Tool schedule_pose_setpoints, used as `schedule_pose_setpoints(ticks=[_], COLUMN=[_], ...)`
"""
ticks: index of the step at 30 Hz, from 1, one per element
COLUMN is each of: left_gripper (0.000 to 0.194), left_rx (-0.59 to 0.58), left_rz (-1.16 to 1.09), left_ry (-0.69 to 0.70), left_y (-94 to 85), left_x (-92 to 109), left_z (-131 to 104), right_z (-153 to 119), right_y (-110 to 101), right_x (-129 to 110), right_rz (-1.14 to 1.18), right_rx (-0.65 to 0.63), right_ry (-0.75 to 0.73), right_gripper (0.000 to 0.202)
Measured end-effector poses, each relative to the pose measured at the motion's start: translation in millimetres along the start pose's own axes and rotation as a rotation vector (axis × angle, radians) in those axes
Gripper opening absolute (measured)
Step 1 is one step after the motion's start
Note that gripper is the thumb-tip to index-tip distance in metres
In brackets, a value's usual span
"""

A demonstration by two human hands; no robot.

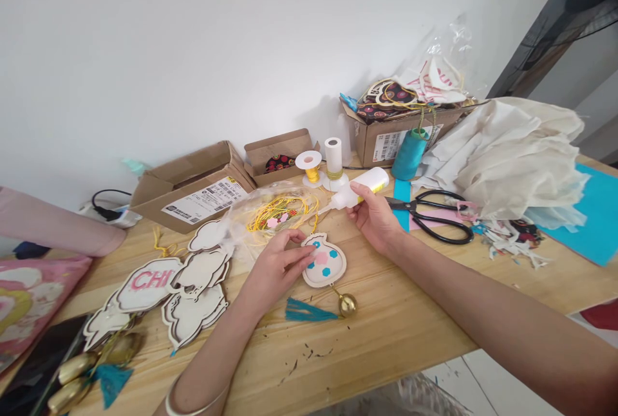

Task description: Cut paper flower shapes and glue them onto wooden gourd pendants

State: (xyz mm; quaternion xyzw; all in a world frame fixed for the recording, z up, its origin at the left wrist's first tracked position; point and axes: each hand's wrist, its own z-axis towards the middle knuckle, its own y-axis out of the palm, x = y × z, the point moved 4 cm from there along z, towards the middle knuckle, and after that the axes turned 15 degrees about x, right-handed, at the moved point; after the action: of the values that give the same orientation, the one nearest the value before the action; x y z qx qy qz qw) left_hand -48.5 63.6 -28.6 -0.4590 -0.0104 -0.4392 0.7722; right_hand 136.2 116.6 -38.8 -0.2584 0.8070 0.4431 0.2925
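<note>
A gourd-shaped ornament point(342, 274) with a pale wooden rim lies flat on the table, a pink flower shape in its middle and several blue ones around it. My left hand point(277, 264) is closed at its left edge, fingertips over the white face. Below hang a gold bell point(347, 304) and a teal tassel point(309, 310). In my right hand point(374, 216) is a white glue bottle point(369, 184), tipped so its thin nozzle points left, just above the ornament. Whether the nozzle touches anything is unclear.
Wooden-rimmed plaques point(147, 284) and gold bells point(72, 368) lie left. Behind are a bag of yellow cords point(277, 213), cardboard boxes point(193, 190), a yellow thread spool point(311, 168) and a teal thread cone point(410, 153). Black scissors point(441, 216) and white cloth point(512, 152) lie right.
</note>
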Motion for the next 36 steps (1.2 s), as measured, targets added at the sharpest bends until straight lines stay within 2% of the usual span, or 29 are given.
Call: schedule_pose_setpoints(ticks=[10, 36], left_gripper=[0.020, 0.023], left_rx=[-0.009, -0.015], left_rz=[-0.067, 0.002], left_ry=[-0.099, 0.005], left_y=[-1.7, -0.3], left_x=[-3.4, 0.5], left_z=[-1.8, 0.0], right_z=[-0.2, -1.0], right_y=[-0.2, 0.2], right_x=[0.0, -0.8], right_rz=[-0.008, -0.009], right_rx=[-0.009, -0.011], right_ry=[-0.001, -0.003], right_gripper=[0.026, 0.026])
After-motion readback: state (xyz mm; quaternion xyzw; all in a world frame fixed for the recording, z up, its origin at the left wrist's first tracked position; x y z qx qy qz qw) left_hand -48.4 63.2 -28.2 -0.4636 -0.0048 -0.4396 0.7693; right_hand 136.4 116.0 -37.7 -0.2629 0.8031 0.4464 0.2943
